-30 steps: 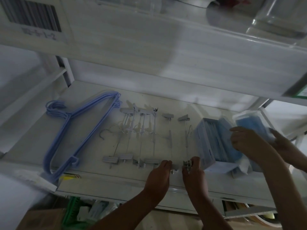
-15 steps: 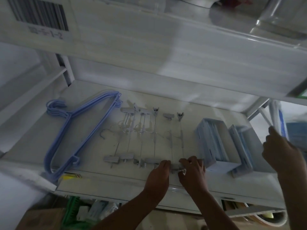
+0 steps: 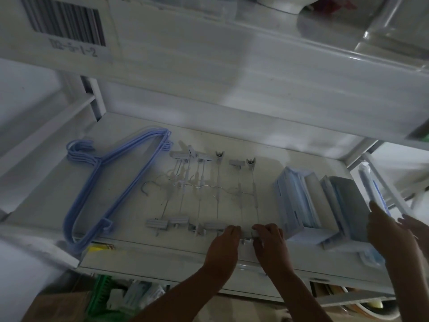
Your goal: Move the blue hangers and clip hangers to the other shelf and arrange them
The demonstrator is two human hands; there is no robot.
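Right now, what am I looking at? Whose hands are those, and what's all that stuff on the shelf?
The camera sits on a person's head, looking down at a white shelf. The left hand and right hand are that person's; they pinch the near clips of the clip hangers, which lie in a row. A stack of blue hangers lies to the left. Pale blue boxes stand to the right. At the far right another person's hand reaches in.

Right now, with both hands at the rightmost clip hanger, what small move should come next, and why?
Probably nudge the near clip left: both hands, left hand and right hand, pinch it at the shelf front edge, close to the blue boxes.
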